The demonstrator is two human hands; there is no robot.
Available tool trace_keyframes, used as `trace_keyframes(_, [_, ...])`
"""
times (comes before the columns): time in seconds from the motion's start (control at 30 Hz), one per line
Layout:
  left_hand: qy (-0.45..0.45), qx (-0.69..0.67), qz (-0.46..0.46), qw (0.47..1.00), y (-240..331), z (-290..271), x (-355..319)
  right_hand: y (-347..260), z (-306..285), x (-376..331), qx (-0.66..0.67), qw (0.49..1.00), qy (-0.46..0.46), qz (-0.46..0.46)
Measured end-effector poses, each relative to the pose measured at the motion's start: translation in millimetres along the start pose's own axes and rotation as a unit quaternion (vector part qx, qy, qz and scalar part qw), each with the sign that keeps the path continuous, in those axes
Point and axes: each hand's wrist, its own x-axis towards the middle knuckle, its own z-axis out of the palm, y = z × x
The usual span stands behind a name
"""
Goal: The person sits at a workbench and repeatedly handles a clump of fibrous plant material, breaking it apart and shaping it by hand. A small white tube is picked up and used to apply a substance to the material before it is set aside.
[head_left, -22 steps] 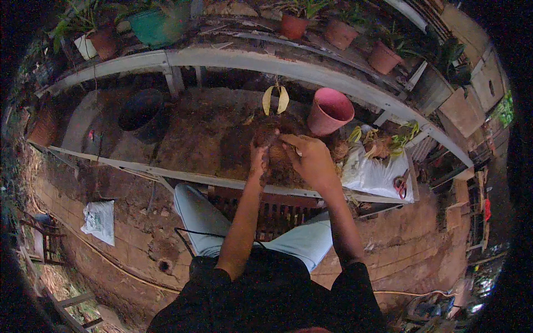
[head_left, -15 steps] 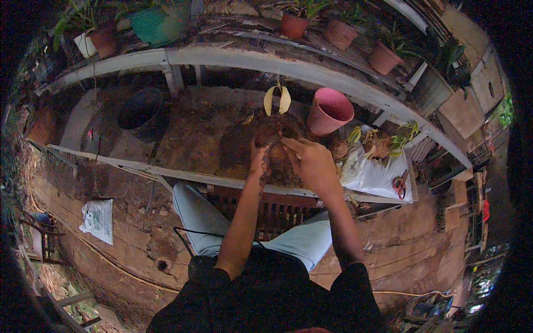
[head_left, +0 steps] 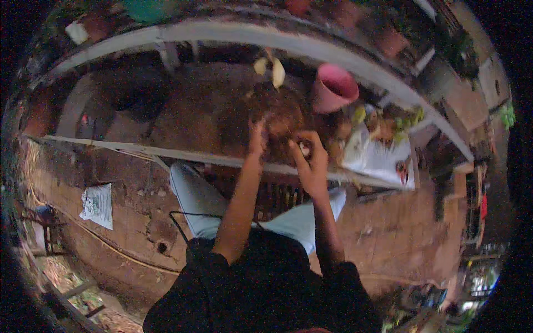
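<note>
A plant with a few pale yellow leaves [head_left: 277,72] rises from a brown, blurred clump of roots or soil [head_left: 280,117] on the bench. My left hand [head_left: 257,139] grips the near left side of this clump, its fingertips smeared by motion and partly lost against the brown. My right hand [head_left: 314,161] is just to the right and nearer to me, apart from the clump. Its thumb and fingers curl around a small pale thing [head_left: 305,149] whose kind I cannot make out.
A pink pot [head_left: 335,89] stands behind my right hand. Right of it, a white sack [head_left: 369,158] carries leafy plant clumps and red-handled scissors [head_left: 402,169]. A dark bucket [head_left: 139,100] stands at left. The bench's pale front rail [head_left: 211,166] crosses before my knees.
My right hand has drawn back from the clump toward me, and a pale thing now shows in its fingers. My left hand stays at the clump. The whole view has shifted slightly.
</note>
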Motion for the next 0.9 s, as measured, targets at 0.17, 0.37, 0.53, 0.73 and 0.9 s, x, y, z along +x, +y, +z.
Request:
trace_keyframes(0.17, [-0.071,0.057,0.098,0.991,30,6,-19,16,22,-24,0.440,0.858,-0.033,0.261])
trace_keyframes(0.37, [-0.059,-0.088,0.010,0.994,39,19,-12,46,31,-29,0.561,0.738,-0.033,0.374])
trace_keyframes(0.53, [-0.065,-0.090,-0.060,0.992,22,14,0,111,9,-20,0.578,0.695,-0.087,0.419])
trace_keyframes(0.73, [-0.058,-0.076,-0.115,0.989,7,-2,7,128,-25,17,0.339,0.852,-0.175,0.358])
trace_keyframes(0.9, [-0.108,-0.032,-0.150,0.982,2,12,-6,148,-66,83,0.147,0.938,-0.247,0.193])
